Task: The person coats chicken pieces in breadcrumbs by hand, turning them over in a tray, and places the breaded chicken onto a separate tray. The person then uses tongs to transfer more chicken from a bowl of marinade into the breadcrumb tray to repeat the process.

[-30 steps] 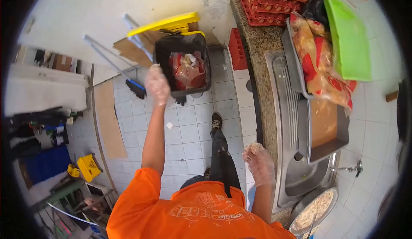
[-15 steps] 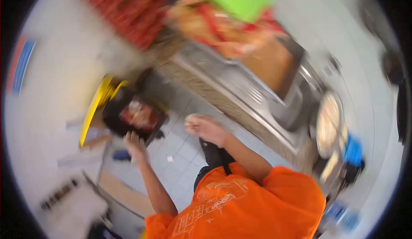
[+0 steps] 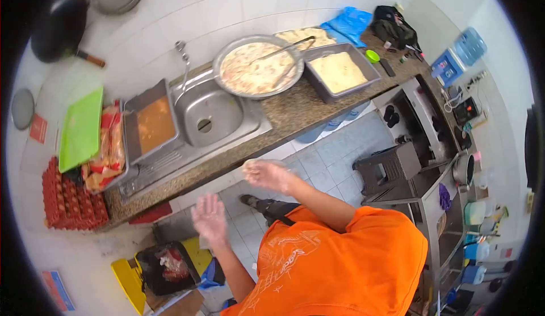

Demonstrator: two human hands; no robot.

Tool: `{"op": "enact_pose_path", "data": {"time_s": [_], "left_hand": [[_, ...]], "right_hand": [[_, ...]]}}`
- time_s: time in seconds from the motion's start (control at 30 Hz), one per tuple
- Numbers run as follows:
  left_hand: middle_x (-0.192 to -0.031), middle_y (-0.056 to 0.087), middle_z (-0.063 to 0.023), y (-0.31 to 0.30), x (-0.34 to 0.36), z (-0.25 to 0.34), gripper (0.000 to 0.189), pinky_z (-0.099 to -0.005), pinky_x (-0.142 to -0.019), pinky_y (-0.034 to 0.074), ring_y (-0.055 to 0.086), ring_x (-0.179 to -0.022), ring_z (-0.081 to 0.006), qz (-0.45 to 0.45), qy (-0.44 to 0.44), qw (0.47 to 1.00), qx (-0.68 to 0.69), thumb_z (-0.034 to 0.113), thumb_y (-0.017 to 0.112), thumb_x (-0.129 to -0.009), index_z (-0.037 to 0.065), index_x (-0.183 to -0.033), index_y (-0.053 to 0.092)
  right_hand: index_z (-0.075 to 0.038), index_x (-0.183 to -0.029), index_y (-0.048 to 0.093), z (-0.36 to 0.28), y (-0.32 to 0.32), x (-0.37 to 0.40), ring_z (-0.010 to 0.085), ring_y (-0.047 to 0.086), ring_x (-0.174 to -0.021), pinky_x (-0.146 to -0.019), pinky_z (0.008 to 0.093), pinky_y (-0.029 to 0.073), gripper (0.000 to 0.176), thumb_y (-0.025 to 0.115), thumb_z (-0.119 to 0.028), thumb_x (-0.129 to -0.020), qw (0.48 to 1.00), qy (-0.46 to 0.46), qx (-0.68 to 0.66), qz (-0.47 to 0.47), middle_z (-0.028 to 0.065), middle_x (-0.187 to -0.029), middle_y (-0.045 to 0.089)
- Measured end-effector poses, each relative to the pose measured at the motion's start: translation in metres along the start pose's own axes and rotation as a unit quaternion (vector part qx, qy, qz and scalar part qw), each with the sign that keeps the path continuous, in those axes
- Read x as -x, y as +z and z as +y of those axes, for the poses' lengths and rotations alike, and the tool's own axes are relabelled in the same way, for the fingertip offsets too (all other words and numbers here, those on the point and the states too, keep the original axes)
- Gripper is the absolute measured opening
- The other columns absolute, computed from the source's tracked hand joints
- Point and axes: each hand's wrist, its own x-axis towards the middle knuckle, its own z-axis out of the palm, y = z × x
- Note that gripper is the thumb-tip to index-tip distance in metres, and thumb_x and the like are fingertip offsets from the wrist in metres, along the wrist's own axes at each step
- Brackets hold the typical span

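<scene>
My left hand [image 3: 210, 219] is raised over the floor with its fingers spread and nothing in it. It looks whitish, as if dusted or smeared. Beside it on the right, my right hand [image 3: 268, 176] hovers in front of the counter edge with fingers curled in. Pale matter shows at its fingertips, and whether it holds anything is hidden. Both hands are clear of the counter. Lower left of them is a black bin [image 3: 164, 282] with a yellow lid [image 3: 128, 285] and rubbish inside.
On the granite counter [image 3: 295, 109] are a steel sink [image 3: 210, 137], a large bowl of pale mixture [image 3: 255, 69] with tongs, and a grey tub of yellowish food [image 3: 340, 75]. Leftward are a tub of brownish liquid [image 3: 150, 123], a green tray [image 3: 82, 129] and red egg trays [image 3: 71, 197]. A stool [image 3: 392, 168] stands right.
My view has swung from the bin toward the counter and sink, and the picture is sharper. My left hand has moved away from the bin, its fingers spread. The right hand stays curled.
</scene>
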Motion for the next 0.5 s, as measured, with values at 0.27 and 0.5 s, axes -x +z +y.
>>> {"op": "enact_pose_path", "data": {"time_s": [0.27,0.5], "left_hand": [[-0.136,0.048,-0.0132,0.168,-0.026,-0.186,0.053,-0.0404,-0.101,0.034,0.046,-0.123,-0.0261,-0.128,-0.213,0.953,-0.172,0.043,0.034,-0.098,0.004,-0.134,0.041],[-0.123,0.059,-0.0088,0.307,-0.093,-0.356,0.040,-0.0341,-0.097,0.038,0.053,-0.114,-0.0216,-0.222,-0.157,0.889,-0.370,0.035,0.044,-0.097,0.006,-0.122,0.053]], "right_hand": [[-0.009,-0.096,0.062,-0.175,-0.129,0.102,0.0171,0.063,-0.078,-0.073,0.0316,0.052,0.018,0.063,-0.024,-0.087,0.924,-0.333,0.055,0.183,0.0066,-0.092,0.066],[0.001,-0.091,0.063,-0.413,-0.226,0.071,0.0310,0.064,-0.080,-0.074,0.0373,0.051,0.026,0.058,-0.024,-0.084,0.592,-0.336,0.639,0.358,0.0180,-0.085,0.066]]}}
